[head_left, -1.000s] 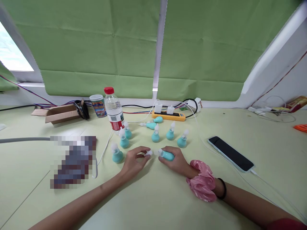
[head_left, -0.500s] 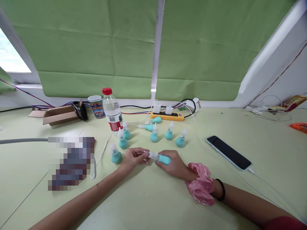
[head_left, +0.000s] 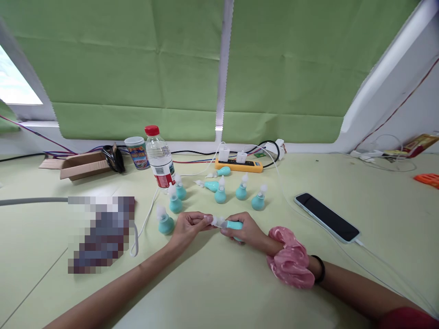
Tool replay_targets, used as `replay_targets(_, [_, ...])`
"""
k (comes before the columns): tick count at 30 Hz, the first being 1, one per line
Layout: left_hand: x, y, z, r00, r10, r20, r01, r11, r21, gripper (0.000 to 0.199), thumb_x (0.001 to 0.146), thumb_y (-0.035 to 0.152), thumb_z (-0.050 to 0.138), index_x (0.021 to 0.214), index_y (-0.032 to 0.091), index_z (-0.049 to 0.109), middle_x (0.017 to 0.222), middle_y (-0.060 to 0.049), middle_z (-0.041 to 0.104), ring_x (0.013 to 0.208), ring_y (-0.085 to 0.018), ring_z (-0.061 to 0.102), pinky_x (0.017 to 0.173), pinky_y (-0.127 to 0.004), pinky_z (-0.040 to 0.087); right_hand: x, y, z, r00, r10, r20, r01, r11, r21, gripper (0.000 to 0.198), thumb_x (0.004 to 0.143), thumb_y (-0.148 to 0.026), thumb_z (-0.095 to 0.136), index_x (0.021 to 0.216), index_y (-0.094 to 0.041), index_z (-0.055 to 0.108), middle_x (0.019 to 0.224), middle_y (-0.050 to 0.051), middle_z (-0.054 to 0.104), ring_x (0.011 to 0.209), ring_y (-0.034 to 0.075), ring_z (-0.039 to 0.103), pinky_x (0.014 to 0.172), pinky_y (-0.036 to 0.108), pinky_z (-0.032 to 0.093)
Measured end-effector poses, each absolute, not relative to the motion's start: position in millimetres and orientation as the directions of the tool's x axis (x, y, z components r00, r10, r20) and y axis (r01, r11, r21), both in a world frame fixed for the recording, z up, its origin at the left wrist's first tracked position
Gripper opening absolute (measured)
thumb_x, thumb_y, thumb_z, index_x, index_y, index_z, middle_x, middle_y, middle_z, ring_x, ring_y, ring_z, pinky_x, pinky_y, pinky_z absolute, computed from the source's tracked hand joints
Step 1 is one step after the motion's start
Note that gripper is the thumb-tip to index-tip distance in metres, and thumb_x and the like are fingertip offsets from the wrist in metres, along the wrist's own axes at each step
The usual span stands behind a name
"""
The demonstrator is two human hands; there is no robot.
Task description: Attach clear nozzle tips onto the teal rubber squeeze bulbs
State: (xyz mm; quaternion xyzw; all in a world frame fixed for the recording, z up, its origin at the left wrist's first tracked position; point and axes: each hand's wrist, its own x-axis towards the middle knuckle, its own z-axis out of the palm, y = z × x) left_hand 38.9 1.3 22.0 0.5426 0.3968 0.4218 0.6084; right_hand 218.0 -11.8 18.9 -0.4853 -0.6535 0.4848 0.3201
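Note:
Between my hands, just above the table, lies a teal nasal aspirator on its side, its clear nozzle pointing left. My right hand is closed around the teal bulb. With thumb and fingers, my left hand pinches the whitish tip end of the same aspirator; the fingers hide the very tip. Several similar aspirators stand upright beyond my hands, among them one by my left wrist, one in the middle and one at the right. A further aspirator lies on its side behind them.
A red-capped water bottle, a paper cup and an open cardboard box stand at the back left. A yellow power strip with chargers lies at the back. On the right, a phone is plugged into a white cable. A blurred patch covers something left.
My right hand has turned slightly around the bulb, and more of its fingers show underneath. My left hand keeps its pinch at the tip. The view has shifted a little.

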Motion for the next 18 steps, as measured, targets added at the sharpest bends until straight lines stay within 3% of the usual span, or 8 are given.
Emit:
replay_targets(6, [41, -3, 24, 0.266, 0.963, -0.046, -0.122, 0.081, 0.989, 0.030, 0.061, 0.034, 0.066, 0.078, 0.009, 0.066, 0.083, -0.008, 0.067, 0.081, -0.021, 0.061, 0.080, -0.031, 0.048, 218, -11, 23, -0.414, 0.886, -0.210, 0.145, -0.164, -0.976, 0.028, 0.063, -0.039, 0.062, 0.061, -0.013, 0.052, 0.047, -0.003, 0.046, 0.034, 0.005, 0.036, 0.032, 0.018, 0.023])
replay_targets(11, [42, -6, 27, 0.278, 0.960, -0.033, -0.173, 0.084, 0.981, 0.030, 0.065, 0.035, 0.063, 0.080, 0.009, 0.066, 0.086, -0.009, 0.066, 0.086, -0.021, 0.060, 0.084, -0.032, 0.046, 218, -12, 24, -0.517, 0.816, -0.258, -0.019, -0.312, -0.950, 0.026, 0.068, -0.037, 0.059, 0.069, -0.012, 0.056, 0.048, -0.004, 0.045, 0.033, 0.003, 0.035, 0.032, 0.017, 0.019])
replay_targets(18, [37, -3, 33, 0.373, 0.928, 0.022, -0.062, 0.002, 0.998, 0.029, 0.067, 0.032, 0.062, 0.084, 0.010, 0.067, 0.087, -0.008, 0.066, 0.087, -0.024, 0.059, 0.079, -0.034, 0.049, 225, -8, 25, -0.628, 0.705, -0.331, -0.003, -0.427, -0.904, 0.024, 0.072, -0.034, 0.056, 0.075, -0.010, 0.058, 0.048, -0.004, 0.044, 0.031, 0.003, 0.036, 0.031, 0.017, 0.019])
